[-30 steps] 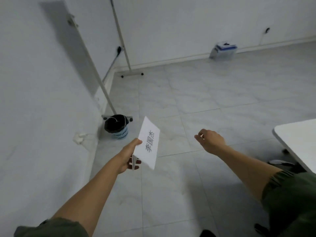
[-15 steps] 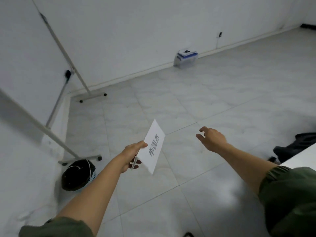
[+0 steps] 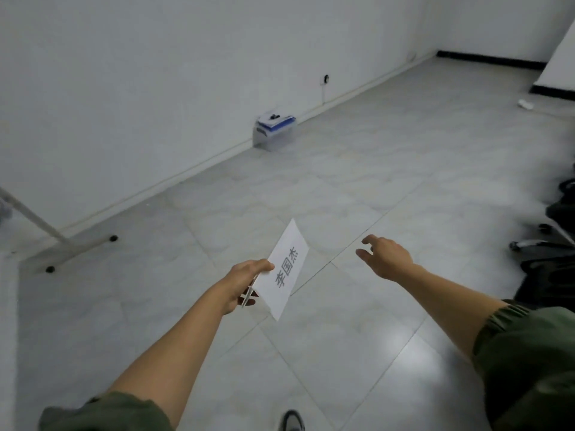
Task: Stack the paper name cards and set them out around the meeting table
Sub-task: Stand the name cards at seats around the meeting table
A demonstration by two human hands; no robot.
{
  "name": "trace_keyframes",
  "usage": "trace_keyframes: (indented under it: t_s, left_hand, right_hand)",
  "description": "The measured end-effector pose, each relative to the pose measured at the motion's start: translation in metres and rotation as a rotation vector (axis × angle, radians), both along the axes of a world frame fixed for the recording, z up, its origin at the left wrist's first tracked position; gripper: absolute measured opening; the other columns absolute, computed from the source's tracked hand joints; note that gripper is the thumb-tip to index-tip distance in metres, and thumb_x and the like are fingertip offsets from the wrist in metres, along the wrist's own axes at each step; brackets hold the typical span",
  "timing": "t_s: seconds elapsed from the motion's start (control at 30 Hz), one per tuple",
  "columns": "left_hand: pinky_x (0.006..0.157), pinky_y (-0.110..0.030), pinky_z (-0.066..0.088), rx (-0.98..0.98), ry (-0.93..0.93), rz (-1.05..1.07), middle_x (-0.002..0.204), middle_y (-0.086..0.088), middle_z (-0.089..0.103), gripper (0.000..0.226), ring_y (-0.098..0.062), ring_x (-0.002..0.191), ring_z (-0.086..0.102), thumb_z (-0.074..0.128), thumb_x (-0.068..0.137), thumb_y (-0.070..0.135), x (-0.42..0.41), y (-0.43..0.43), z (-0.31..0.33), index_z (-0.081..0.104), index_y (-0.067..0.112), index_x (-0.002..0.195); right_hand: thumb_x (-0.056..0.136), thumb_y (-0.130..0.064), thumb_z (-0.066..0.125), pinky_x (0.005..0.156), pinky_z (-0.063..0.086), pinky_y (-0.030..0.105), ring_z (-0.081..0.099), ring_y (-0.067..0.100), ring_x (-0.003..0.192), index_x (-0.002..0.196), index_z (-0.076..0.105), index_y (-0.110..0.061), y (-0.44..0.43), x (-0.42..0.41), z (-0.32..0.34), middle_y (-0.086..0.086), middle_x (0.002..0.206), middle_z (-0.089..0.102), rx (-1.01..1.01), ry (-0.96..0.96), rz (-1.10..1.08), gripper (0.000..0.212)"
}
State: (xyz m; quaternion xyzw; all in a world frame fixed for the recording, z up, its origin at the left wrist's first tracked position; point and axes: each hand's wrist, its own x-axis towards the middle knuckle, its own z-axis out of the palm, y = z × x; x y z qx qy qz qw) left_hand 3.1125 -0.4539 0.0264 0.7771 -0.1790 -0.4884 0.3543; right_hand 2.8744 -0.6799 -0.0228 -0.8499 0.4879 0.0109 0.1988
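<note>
Left hand (image 3: 245,281) pinches the cards (image 3: 284,270) at their near edge, thumb on top, held tilted above the floor (image 3: 357,169); printed characters face up. Right hand (image 3: 384,258) is extended beside them, empty, fingers loosely spread. A box (image 3: 273,130) sits against the wall (image 3: 155,73).
</note>
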Motion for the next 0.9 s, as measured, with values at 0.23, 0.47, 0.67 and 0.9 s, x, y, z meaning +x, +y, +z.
trace_keyframes:
  t_s: [0.23,0.47,0.67,0.9]
  left_hand:
    - [0.075,-0.032,0.046,0.0,-0.004,-0.242,0.091,-0.003,0.071,0.044,-0.022,0.078,0.061,0.067,0.058,0.048,0.074,-0.18,0.013,0.068,0.026,0.096]
    - [0.074,-0.032,0.045,-0.007,0.017,-0.418,0.098,-0.004,0.071,0.05,-0.022,0.081,0.062,0.068,0.056,0.048,0.075,-0.37,-0.001,0.069,0.026,0.101]
    - [0.073,-0.031,0.045,-0.007,-0.005,-0.494,0.097,-0.003,0.071,0.049,-0.021,0.082,0.062,0.068,0.057,0.048,0.068,-0.531,0.007,0.07,0.026,0.101]
    - [0.074,-0.031,0.044,-0.016,-0.003,-0.585,0.096,-0.002,0.071,0.046,-0.021,0.083,0.062,0.068,0.057,0.046,0.058,-0.71,0.015,0.07,0.027,0.098]
  right_hand:
    - [0.097,-0.053,0.044,0.092,0.047,0.037,0.056,0.025,0.117,0.136,0.048,-0.024,-0.112,0.031,0.021,0.004,0.128,0.059,-0.016,-0.051,-0.222,0.049]
    - [0.097,-0.053,0.044,0.091,0.046,0.037,0.055,0.026,0.118,0.136,0.048,-0.023,-0.26,0.012,0.004,0.005,0.128,0.06,-0.022,-0.02,-0.399,0.05]
    - [0.097,-0.052,0.045,0.09,0.046,0.036,0.055,0.026,0.119,0.136,0.048,-0.021,-0.406,-0.006,0.006,0.007,0.129,0.06,0.001,-0.037,-0.488,0.05]
    - [0.097,-0.053,0.044,0.087,0.045,0.036,0.056,0.027,0.116,0.136,0.049,-0.021,-0.561,-0.027,0.019,0.006,0.127,0.061,-0.018,-0.007,-0.57,0.05]
